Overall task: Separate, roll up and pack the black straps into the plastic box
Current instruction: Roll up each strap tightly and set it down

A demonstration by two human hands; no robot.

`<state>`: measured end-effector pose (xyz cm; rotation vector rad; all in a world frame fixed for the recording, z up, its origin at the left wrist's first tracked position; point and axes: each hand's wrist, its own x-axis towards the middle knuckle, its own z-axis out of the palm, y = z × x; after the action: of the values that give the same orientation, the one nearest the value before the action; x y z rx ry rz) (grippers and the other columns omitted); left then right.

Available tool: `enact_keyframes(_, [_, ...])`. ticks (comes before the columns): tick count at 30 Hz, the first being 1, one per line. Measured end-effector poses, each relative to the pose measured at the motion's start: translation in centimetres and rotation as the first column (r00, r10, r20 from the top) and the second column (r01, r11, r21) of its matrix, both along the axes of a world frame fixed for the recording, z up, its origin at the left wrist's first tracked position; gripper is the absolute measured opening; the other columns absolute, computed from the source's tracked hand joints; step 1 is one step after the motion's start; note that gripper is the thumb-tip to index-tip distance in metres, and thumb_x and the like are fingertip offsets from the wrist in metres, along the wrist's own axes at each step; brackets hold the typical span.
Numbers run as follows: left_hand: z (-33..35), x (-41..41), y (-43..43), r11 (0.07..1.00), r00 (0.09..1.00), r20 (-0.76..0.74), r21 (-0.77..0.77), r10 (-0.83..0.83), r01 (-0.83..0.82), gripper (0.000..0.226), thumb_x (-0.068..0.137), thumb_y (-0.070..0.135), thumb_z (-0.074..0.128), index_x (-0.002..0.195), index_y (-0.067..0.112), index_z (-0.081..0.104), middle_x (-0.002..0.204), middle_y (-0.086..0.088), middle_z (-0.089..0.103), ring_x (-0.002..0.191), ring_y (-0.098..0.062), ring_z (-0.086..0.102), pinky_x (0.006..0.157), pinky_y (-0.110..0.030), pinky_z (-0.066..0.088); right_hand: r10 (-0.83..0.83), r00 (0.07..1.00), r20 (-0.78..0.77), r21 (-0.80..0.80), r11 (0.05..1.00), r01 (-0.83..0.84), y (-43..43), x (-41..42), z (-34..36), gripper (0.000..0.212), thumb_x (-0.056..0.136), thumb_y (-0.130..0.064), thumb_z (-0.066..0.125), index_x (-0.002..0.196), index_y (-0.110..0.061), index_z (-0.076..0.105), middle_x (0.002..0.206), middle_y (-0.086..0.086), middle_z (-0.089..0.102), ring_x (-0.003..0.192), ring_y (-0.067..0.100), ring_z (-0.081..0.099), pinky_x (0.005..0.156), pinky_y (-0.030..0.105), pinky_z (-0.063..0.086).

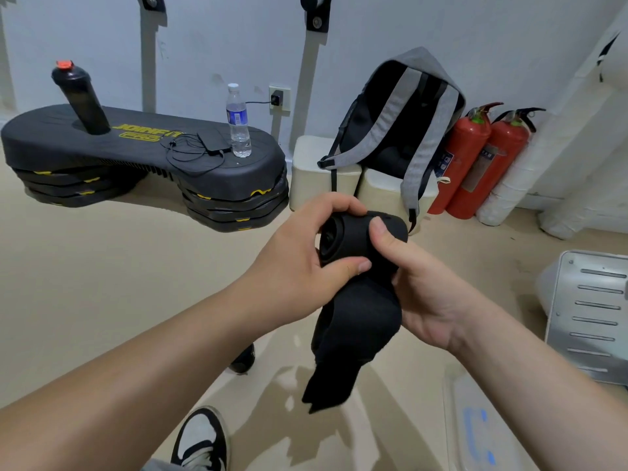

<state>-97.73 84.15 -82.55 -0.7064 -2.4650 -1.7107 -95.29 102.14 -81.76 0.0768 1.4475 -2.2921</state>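
I hold a black strap (356, 311) in mid-air in front of me, its upper end wound into a tight roll and its loose tail hanging down toward the floor. My left hand (306, 253) grips the roll from the left, fingers over the top and thumb under it. My right hand (424, 287) holds the strap from the right, the thumb pressing on the roll's outer turn. A translucent plastic box (475, 426) with a blue latch lies on the floor at the lower right, partly behind my right forearm.
A black exercise step platform (142, 158) at the left carries a black bottle, a water bottle (239, 124) and a charger with cable. A grey backpack (401, 130) leans on cream blocks, beside two red fire extinguishers (475, 158). A white metal unit (591, 314) stands right. My shoes show below.
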Motion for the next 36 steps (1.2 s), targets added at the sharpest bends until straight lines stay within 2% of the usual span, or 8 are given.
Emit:
enact_keyframes(4, [-0.2,-0.6,-0.4,0.997,0.968,0.250,0.080,-0.017,-0.003,0.064,0.071,0.016,0.092,0.122,0.038,0.060,0.120,0.012,0.066,0.109,-0.009,0.066,0.081,-0.023,0.058,-0.096,0.994,-0.051,0.049,0.994,0.099,0.0,-0.3,-0.4,0.049,0.093,-0.026,0.067,0.138,-0.009,0.062,0.125,0.019,0.075,0.109,0.032,0.076,0.083,0.042,0.065])
enact_keyframes(7, [0.8,-0.6,-0.3,0.958,0.824,0.539,0.285,-0.176,0.018,0.044,0.081,0.031,0.076,0.125,0.032,0.069,0.123,0.001,0.074,0.107,-0.012,0.072,0.087,-0.033,0.060,-0.125,0.983,-0.132,0.096,0.986,0.138,0.0,-0.4,-0.7,0.044,0.091,-0.015,0.071,0.134,-0.011,0.061,0.121,0.016,0.076,0.104,0.029,0.076,0.078,0.038,0.064])
enact_keyframes(10, [1.3,-0.1,0.5,0.979,0.743,0.658,0.202,-0.119,-0.022,0.047,0.103,0.067,0.044,0.116,0.035,0.077,0.107,0.010,0.081,0.101,-0.015,0.077,0.089,-0.040,0.062,-0.114,0.970,-0.214,0.181,0.971,0.154,0.3,-0.5,-1.0,0.048,0.084,-0.006,0.081,0.127,-0.016,0.062,0.114,0.012,0.076,0.104,0.030,0.076,0.081,0.042,0.064])
enact_keyframes(14, [1.2,-0.1,1.4,0.990,0.776,0.630,0.094,0.023,-0.105,0.055,0.106,0.067,0.033,0.107,0.034,0.077,0.101,0.006,0.082,0.099,-0.019,0.078,0.096,-0.050,0.062,-0.067,0.971,-0.230,0.246,0.961,0.125,-0.1,-0.5,-1.3,0.051,0.079,-0.009,0.081,0.126,-0.022,0.064,0.122,0.019,0.072,0.114,0.045,0.071,0.093,0.062,0.061])
enact_keyframes(19, [1.6,-0.4,1.5,0.970,0.846,0.485,-0.013,0.220,-0.244,0.054,0.109,0.057,0.034,0.100,0.023,0.074,0.099,0.005,0.077,0.096,-0.014,0.072,0.085,-0.037,0.059,-0.134,0.921,-0.366,0.419,0.860,0.292,-0.9,-0.4,-1.0,0.073,0.084,-0.012,0.087,0.143,-0.041,0.056,0.113,-0.003,0.077,0.107,0.013,0.075,0.084,0.026,0.063])
enact_keyframes(23, [1.4,-0.3,1.8,0.949,0.844,0.468,0.032,0.262,-0.313,0.041,0.108,0.054,0.040,0.097,0.025,0.066,0.099,0.011,0.068,0.090,-0.001,0.063,0.068,-0.022,0.043,-0.153,0.890,-0.429,0.412,0.844,0.343,-1.8,-0.3,-1.3,0.076,0.091,-0.011,0.082,0.148,-0.047,0.047,0.114,-0.011,0.076,0.109,0.008,0.073,0.099,0.036,0.061])
enact_keyframes(31, [1.4,-0.4,2.2,0.910,0.798,0.573,0.204,0.189,-0.362,0.044,0.098,0.068,0.045,0.107,0.030,0.066,0.106,0.005,0.074,0.103,-0.015,0.073,0.095,-0.042,0.056,-0.128,0.891,-0.436,0.293,0.916,0.275,-2.5,-0.5,-0.7,0.067,0.078,-0.017,0.078,0.137,-0.041,0.057,0.102,-0.009,0.079,0.102,0.014,0.077,0.083,0.028,0.062])
enact_keyframes(36, [2.0,-0.4,2.0,0.949,0.835,0.507,0.094,0.214,-0.300,0.082,0.074,0.096,0.031,0.112,0.032,0.067,0.114,0.003,0.074,0.112,-0.021,0.070,0.104,-0.051,0.053,-0.159,0.920,-0.358,0.267,0.927,0.264,-2.5,-0.6,-1.0,0.054,0.079,-0.019,0.078,0.128,-0.032,0.060,0.107,-0.001,0.076,0.101,0.020,0.077,0.081,0.031,0.062])
